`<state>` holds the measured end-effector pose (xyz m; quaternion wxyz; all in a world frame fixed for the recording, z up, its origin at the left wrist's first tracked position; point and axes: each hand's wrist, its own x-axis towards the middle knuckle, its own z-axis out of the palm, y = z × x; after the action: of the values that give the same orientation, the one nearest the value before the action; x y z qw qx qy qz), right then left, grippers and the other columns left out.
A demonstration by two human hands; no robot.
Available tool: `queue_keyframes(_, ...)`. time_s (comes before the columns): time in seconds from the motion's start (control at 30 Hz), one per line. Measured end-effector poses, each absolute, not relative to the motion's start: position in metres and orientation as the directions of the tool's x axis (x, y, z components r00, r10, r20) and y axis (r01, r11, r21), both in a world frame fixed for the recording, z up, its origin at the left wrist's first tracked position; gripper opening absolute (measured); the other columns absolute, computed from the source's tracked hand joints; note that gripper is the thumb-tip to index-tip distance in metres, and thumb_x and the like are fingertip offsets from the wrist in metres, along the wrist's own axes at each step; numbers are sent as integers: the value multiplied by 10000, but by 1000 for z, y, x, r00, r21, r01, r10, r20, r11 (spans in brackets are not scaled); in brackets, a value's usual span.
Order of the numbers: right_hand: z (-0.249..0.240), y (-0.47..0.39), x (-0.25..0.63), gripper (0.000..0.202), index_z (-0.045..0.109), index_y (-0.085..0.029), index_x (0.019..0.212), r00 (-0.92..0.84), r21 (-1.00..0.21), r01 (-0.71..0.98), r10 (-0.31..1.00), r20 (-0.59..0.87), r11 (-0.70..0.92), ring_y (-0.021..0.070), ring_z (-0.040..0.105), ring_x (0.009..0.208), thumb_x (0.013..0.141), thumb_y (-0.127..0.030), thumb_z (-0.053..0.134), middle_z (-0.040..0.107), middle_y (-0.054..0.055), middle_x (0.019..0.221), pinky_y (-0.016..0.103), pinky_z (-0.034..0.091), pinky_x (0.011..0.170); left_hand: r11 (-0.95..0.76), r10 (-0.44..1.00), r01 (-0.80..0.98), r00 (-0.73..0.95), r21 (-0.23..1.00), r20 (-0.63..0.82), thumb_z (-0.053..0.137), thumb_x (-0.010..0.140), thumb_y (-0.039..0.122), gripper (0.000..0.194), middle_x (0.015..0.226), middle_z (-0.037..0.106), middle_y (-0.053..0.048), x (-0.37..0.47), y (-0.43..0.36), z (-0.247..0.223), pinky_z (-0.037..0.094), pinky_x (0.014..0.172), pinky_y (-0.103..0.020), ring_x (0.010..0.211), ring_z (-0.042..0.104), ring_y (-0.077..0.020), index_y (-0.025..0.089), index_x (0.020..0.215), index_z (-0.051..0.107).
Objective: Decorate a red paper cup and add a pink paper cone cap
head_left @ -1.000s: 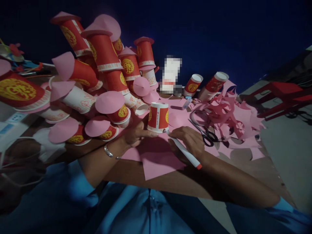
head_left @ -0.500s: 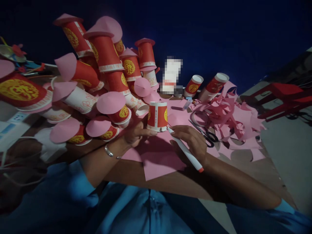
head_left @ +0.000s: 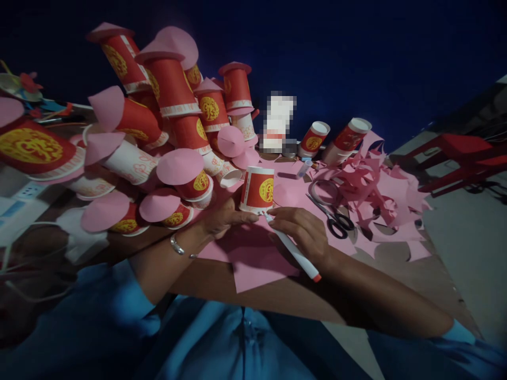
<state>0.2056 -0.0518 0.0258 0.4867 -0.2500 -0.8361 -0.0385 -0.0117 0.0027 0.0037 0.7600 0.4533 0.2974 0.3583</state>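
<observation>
A red and white paper cup (head_left: 257, 187) with a gold emblem stands in front of me, held at its lower edge by my left hand (head_left: 224, 219), the thumb along the base. My right hand (head_left: 301, 229) grips a white marker (head_left: 295, 250) with a red end, its tip at the cup's lower rim. Small marks show along that rim. Pink paper (head_left: 257, 258) lies under both hands. Close to my right hand rest black-handled scissors (head_left: 336, 224) and a roll of clear tape (head_left: 325, 192).
Many red cups with pink paper cones (head_left: 180, 166) are piled at the left. Pink paper scraps (head_left: 390, 195) heap at the right, beside two upright cups (head_left: 314, 140). A red stool (head_left: 463, 153) stands beyond the table's right edge. A power strip (head_left: 26, 195) lies far left.
The cup has turned, so its gold emblem now faces me and its white seam has moved to the left. My right hand and the marker have shifted slightly left along the rim.
</observation>
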Motion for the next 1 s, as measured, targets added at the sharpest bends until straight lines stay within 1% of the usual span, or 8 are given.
queue_keyframes(0.07, 27, -52, 205, 277, 656, -159, 1232, -392, -162, 446, 355, 849, 880, 250, 797, 913, 962, -126, 706, 796, 123, 964, 368, 657, 744, 335, 814, -292, 569, 896, -118, 981, 628, 306, 947, 1406, 718, -152, -12, 3, 5, 476, 1119, -515, 1331, 635, -378, 232, 1485, 585)
queue_keyframes(0.13, 30, -52, 205, 270, 655, -160, 1220, -381, -169, 445, 357, 853, 879, 241, 782, 847, 957, -121, 698, 785, 112, 921, 363, 647, 712, 341, 816, -309, 567, 888, -116, 977, 632, 294, 926, 1381, 732, -149, -13, 3, 5, 487, 1105, -507, 1307, 649, -373, 233, 1475, 600)
queue_keyframes(0.3, 35, -56, 206, 262, 640, -187, 1194, -379, -210, 479, 417, 826, 852, 183, 741, 710, 947, -103, 668, 769, 55, 843, 290, 611, 645, 327, 814, -302, 571, 895, -105, 951, 650, 316, 902, 1194, 786, -111, -14, 4, 4, 548, 918, -452, 1075, 721, -329, 236, 1480, 607)
queue_keyframes(0.47, 34, -57, 206, 256, 639, -188, 1176, -380, -220, 493, 435, 816, 842, 178, 756, 725, 937, -104, 675, 781, 55, 864, 273, 617, 663, 301, 820, -306, 567, 903, -80, 940, 650, 304, 933, 1166, 785, -98, -13, 5, 7, 535, 890, -432, 1053, 709, -316, 255, 1509, 581)
queue_keyframes(0.7, 32, -54, 205, 177, 633, -187, 1143, -389, -192, 500, 416, 822, 845, 175, 755, 750, 981, -121, 660, 769, 61, 865, 273, 614, 664, 304, 800, -297, 596, 905, -73, 939, 660, 320, 881, 986, 752, -56, -13, 5, 4, 522, 859, -436, 894, 687, -263, 239, 1470, 603)
queue_keyframes(0.77, 33, -54, 205, 175, 632, -187, 1144, -395, -195, 493, 418, 818, 848, 173, 754, 753, 984, -121, 656, 767, 58, 865, 273, 618, 673, 308, 801, -292, 593, 906, -81, 938, 655, 329, 886, 1007, 751, -56, -13, 5, 4, 522, 850, -424, 892, 684, -256, 248, 1470, 598)
queue_keyframes(0.9, 33, -55, 205, 211, 629, -163, 1145, -401, -203, 483, 421, 814, 852, 184, 753, 753, 954, -86, 673, 769, 74, 859, 276, 614, 678, 309, 809, -284, 580, 908, -94, 935, 638, 322, 910, 1141, 763, -74, -12, 5, 3, 526, 835, -402, 966, 689, -270, 283, 1480, 590)
queue_keyframes(1.0, 32, -54, 204, 205, 630, -151, 1139, -400, -202, 474, 414, 817, 857, 190, 753, 756, 953, -79, 679, 768, 85, 854, 281, 616, 679, 315, 809, -285, 579, 905, -99, 938, 636, 320, 924, 1192, 765, -88, -12, 5, 2, 524, 853, -402, 1027, 690, -288, 267, 1489, 586)
